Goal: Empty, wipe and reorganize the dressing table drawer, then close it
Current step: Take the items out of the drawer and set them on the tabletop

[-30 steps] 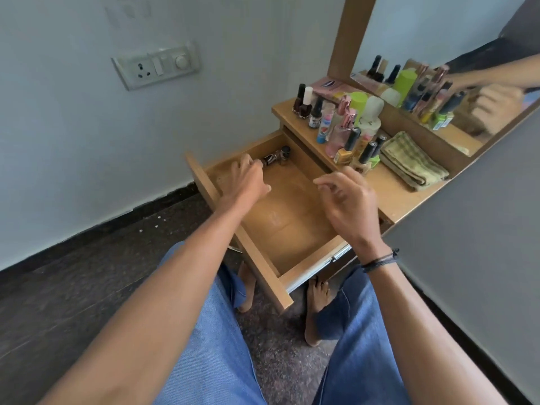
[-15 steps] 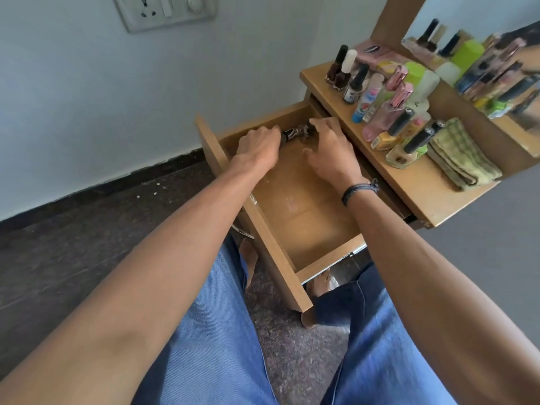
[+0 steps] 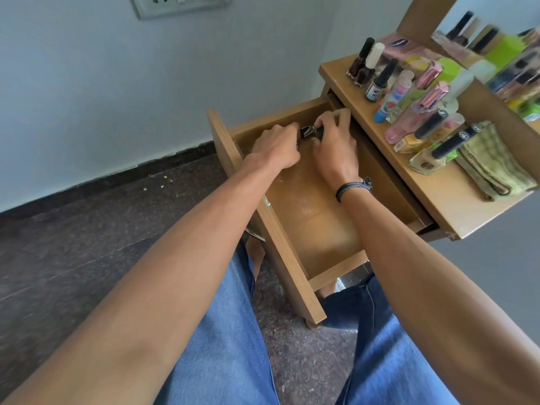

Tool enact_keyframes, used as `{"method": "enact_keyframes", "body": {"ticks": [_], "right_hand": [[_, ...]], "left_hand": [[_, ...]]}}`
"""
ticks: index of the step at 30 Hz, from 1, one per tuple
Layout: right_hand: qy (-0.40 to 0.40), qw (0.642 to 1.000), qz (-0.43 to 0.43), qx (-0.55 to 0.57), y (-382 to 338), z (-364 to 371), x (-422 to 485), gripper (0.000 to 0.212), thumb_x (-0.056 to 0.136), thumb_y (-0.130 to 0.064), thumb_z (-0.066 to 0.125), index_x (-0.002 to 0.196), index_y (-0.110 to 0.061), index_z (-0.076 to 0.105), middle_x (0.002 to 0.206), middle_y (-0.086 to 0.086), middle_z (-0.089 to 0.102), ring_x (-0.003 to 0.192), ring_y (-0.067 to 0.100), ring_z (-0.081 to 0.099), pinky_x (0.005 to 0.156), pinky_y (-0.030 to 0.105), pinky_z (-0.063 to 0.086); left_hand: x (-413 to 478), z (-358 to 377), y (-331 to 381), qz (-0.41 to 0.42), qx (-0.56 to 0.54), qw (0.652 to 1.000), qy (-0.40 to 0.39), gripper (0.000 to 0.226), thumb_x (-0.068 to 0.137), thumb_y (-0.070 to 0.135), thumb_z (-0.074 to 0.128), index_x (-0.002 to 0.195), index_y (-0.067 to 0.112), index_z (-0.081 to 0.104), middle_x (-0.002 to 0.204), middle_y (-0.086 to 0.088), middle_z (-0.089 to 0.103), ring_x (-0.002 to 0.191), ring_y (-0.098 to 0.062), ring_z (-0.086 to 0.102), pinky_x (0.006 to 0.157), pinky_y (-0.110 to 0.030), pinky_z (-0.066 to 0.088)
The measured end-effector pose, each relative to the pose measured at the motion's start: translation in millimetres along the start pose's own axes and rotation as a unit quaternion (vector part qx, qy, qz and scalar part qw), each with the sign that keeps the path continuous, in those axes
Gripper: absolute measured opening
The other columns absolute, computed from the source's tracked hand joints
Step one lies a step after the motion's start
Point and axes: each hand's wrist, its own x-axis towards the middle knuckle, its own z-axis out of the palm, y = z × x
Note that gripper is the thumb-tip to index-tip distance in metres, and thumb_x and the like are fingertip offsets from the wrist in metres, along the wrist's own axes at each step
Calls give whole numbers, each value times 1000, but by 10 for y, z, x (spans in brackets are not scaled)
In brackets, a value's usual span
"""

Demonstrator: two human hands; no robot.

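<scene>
The wooden drawer (image 3: 324,229) stands pulled out from the dressing table (image 3: 455,217), its dusty bottom mostly bare. At its far back corner lies a small dark bottle (image 3: 309,131). My left hand (image 3: 277,147) curls around the bottle's left end. My right hand (image 3: 336,144) pinches its right end with fingers and thumb. Whether more small items lie under my hands is hidden.
Several nail polish and cosmetic bottles (image 3: 409,112) crowd the table top, with a folded green checked cloth (image 3: 491,165) at their right. A mirror (image 3: 502,45) rises behind them. My legs in blue jeans (image 3: 222,331) are under the drawer. A wall socket (image 3: 175,4) is at upper left.
My right hand moved from above the drawer's middle into its back corner and took hold of the small bottle beside my left hand. The view has closed in on the drawer.
</scene>
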Motion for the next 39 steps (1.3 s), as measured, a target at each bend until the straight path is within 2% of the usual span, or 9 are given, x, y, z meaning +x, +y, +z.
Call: {"method": "enact_keyframes", "body": {"ticks": [3, 9, 12, 15, 19, 25, 31, 36, 39], "right_hand": [[-3, 1000, 1, 22, 41, 18, -25, 17, 92, -4, 55, 105, -14, 50, 118, 8, 51, 90, 34, 57, 72, 37, 40], [20, 997, 11, 77, 62, -45, -251, 24, 91, -10, 58, 114, -18, 55, 113, 3, 62, 96, 27, 62, 74, 33, 42], [38, 995, 2, 88, -2, -129, -481, 29, 89, -10, 61, 117, -17, 57, 112, 2, 65, 94, 22, 64, 72, 26, 38], [71, 990, 0, 118, -77, -316, -744, 33, 86, -10, 64, 117, -17, 59, 111, -1, 67, 96, 16, 64, 76, 27, 47], [152, 975, 4, 162, -62, -712, -1021, 37, 83, -11, 69, 116, -22, 57, 106, -7, 66, 95, 9, 63, 83, 30, 54], [320, 931, 57, 168, 362, -1430, -1171, 33, 78, -11, 69, 108, -23, 59, 89, -9, 67, 83, 9, 66, 78, 33, 56], [272, 929, 171, 182, 802, -1719, -1166, 44, 74, -12, 65, 114, -28, 57, 86, -16, 68, 86, 6, 67, 85, 44, 57], [249, 927, 167, 228, 939, -1672, -1139, 44, 78, -8, 71, 119, -20, 60, 93, -15, 69, 87, -5, 67, 82, 23, 57], [233, 924, 173, 251, 986, -1619, -1153, 46, 80, -7, 75, 121, -23, 60, 94, -17, 65, 85, -9, 66, 77, 13, 54]], "left_hand": [[-8, 6, -4, 14, 5, 1000, -5, 33, 93, 13, 61, 124, 21, 53, 111, -9, 65, 83, -29, 57, 61, -39, 49], [-28, -18, -1, 32, 42, 998, -15, 30, 94, 9, 61, 122, 16, 54, 116, -12, 62, 98, -35, 63, 65, -40, 46], [-48, -29, -14, 39, 49, 998, -16, 24, 97, 10, 57, 119, 18, 54, 110, -10, 63, 90, -32, 62, 63, -41, 49], [-69, -28, -13, 38, 38, 998, -16, 20, 97, 18, 61, 112, 21, 50, 98, -5, 62, 76, -25, 58, 53, -35, 40], [-118, -69, 11, 39, -3, 999, -4, 29, 89, 22, 71, 109, 23, 50, 82, 3, 54, 65, -13, 53, 49, -28, 33], [-304, -223, 170, 67, -45, 995, 63, 14, 83, 36, 69, 92, 31, 59, 86, 6, 62, 62, -9, 56, 42, -22, 39], [-642, -453, 639, 144, -150, 970, 122, 10, 77, 35, 73, 83, 28, 69, 75, 15, 66, 63, 2, 57, 49, -19, 36], [-937, -429, 1098, 193, -182, 956, 125, 16, 76, 31, 74, 90, 29, 69, 76, 19, 65, 68, 12, 58, 50, -5, 34], [-1066, -294, 1333, 211, -228, 944, 107, 21, 79, 29, 77, 97, 25, 67, 82, 16, 70, 73, 6, 65, 58, -12, 52]]}}
